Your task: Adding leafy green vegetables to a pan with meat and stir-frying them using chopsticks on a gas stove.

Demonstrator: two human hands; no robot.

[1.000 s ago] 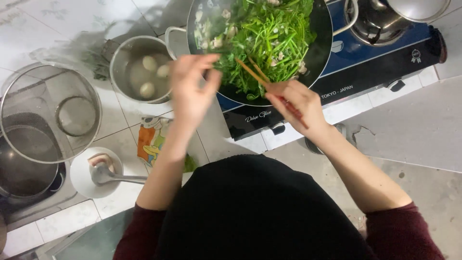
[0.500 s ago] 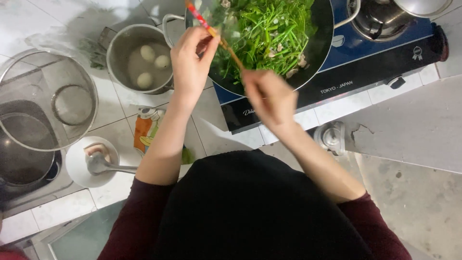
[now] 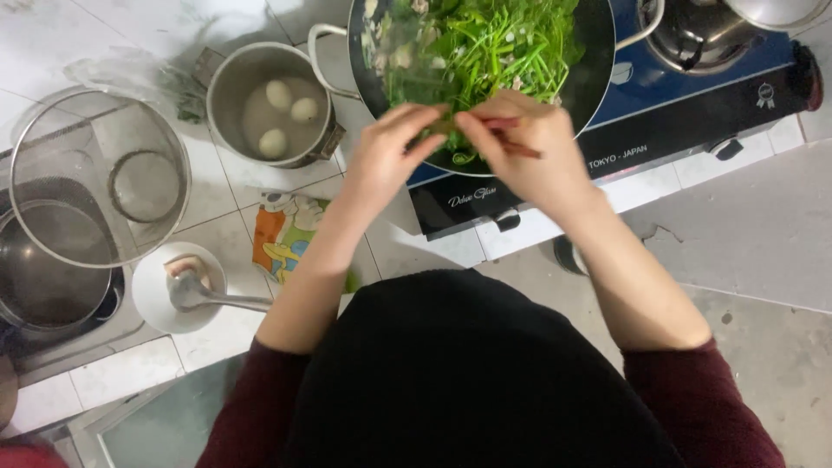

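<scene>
Looking down from the head camera, both hands meet over the near rim of the dark wok [image 3: 598, 52], which sits on a blue gas stove [image 3: 693, 95] and is heaped with green stir-fried stalks [image 3: 485, 48]. The right hand [image 3: 529, 147] is clenched around a pair of reddish chopsticks [image 3: 511, 146]; only a short stretch of them shows, poking out from under the fingers. Their long axis runs roughly level across the picture, sloping slightly down toward the right, with the visible end near the base of the right thumb and the other end hidden where the two hands come together. Which end is the tip I cannot tell. The left hand [image 3: 390, 152] has its fingers pinched toward the same spot, touching or almost touching the right fingertips; whether it grips the chopsticks too is hidden, so its hold cannot be told. Both hands are equally near the chopsticks, which lie between them just above the greens at the wok's near edge.

Well to the left, on the tiled surface [image 3: 52, 52], stands a steel pot [image 3: 227, 95] holding three pale eggs [image 3: 286, 117] in water. Nearer the body lie a printed packet [image 3: 286, 234], a white dish [image 3: 152, 295] with a ladle [image 3: 204, 295], and a glass lid [image 3: 95, 178] over a pan.
</scene>
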